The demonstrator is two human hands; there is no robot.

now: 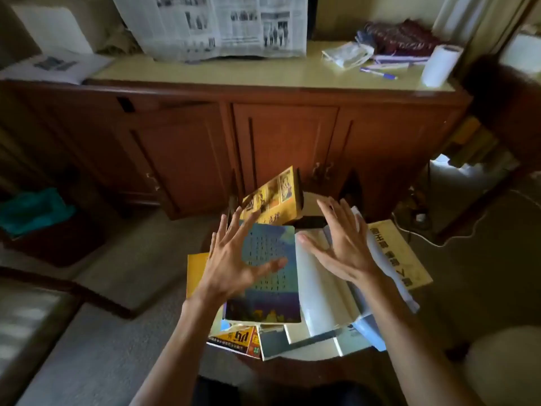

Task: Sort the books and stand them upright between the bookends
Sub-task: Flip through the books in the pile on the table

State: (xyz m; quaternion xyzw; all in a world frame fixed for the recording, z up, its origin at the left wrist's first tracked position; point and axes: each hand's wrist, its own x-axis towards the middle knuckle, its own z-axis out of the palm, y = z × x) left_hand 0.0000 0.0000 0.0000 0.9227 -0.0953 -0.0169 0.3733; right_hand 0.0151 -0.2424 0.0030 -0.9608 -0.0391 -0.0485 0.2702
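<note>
A pile of books lies on a small round table (307, 354). On top is a blue book (272, 288) with rows of small characters. A yellow book (275, 194) with pictures leans tilted at the back against a dark bookend (310, 221). White books (319, 294) lie to the right, with a cream book (401, 253) beyond them. My left hand (231, 259) hovers with fingers spread over the blue book's left edge. My right hand (342, 244) hovers spread over the white books. Neither hand holds anything.
A wooden cabinet (263, 136) stands close behind the table, its top carrying a newspaper (210, 24), a pen (377, 73) and a paper roll (440, 64). A chair arm (73, 288) is at left, a white cable (439, 241) on the floor at right.
</note>
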